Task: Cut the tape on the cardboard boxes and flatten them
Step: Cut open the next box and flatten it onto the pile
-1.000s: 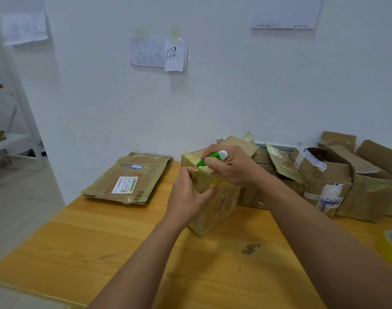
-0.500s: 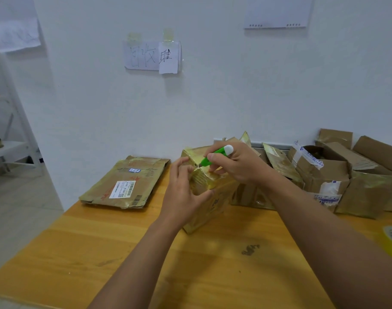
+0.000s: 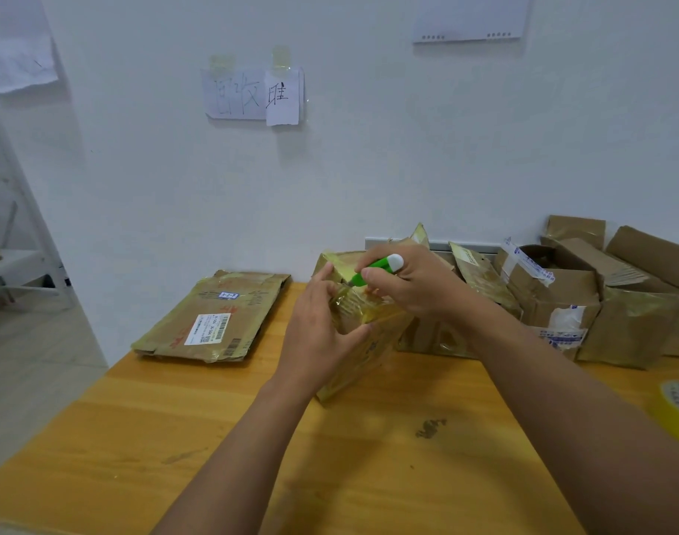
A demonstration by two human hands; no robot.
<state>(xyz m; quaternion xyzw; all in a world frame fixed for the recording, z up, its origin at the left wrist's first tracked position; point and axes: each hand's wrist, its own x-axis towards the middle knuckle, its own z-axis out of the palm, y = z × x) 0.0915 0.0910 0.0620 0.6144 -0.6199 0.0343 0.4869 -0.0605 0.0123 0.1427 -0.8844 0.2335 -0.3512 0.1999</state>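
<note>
A small cardboard box [image 3: 363, 353] wrapped in yellowish tape stands tilted on the wooden table [image 3: 137, 438] in the middle of the view. My left hand [image 3: 322, 334] grips its near left side, thumb on the front and fingers up along the top edge. My right hand [image 3: 407, 283] holds a green utility knife [image 3: 372, 270] with a white end, its tip at the tape on the box's top. The blade itself is too small to make out.
A flattened box [image 3: 214, 318] with a white label lies at the table's back left. Several taped and open boxes [image 3: 561, 299] are piled against the wall at the back right. A roll of yellow tape [image 3: 677, 411] sits at the right edge.
The knife tip has stayed on the top tape while my left fingers shifted up along the box edge. The box has tipped slightly, and the camera has drifted a little.
</note>
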